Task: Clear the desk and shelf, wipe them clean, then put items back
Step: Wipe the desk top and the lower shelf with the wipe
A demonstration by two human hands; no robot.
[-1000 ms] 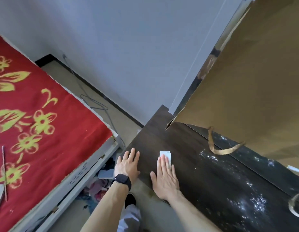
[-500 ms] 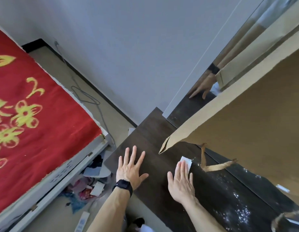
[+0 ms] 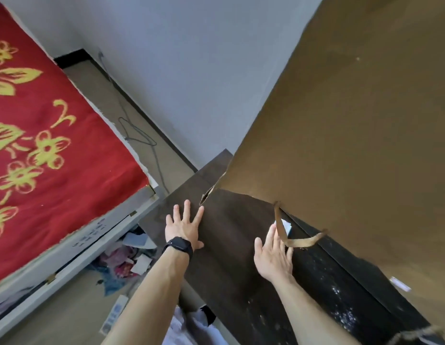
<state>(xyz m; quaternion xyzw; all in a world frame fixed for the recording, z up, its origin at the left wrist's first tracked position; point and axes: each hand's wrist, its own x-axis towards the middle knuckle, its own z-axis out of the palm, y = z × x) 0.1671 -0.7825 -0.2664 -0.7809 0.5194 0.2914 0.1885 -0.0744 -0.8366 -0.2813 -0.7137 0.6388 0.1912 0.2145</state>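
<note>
This looks like the wiping step: the right hand [image 3: 272, 257], fingers straight, seems to press a white wipe [image 3: 286, 225] onto the dark desk [image 3: 228, 232], just behind the bag [image 3: 353, 145] handle [image 3: 298, 241]. The left hand [image 3: 182, 229] lies flat, fingers spread, near the desk's edge. Next, the wipe should probably sweep the speckled stretch nearer the person.

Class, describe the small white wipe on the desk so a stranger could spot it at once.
Find the dark wooden desk under the brown paper bag. Follow the right hand to its fingertips. The wipe lies there, small and white against dark wood, unlike the brown bag handle crossing it.
</note>
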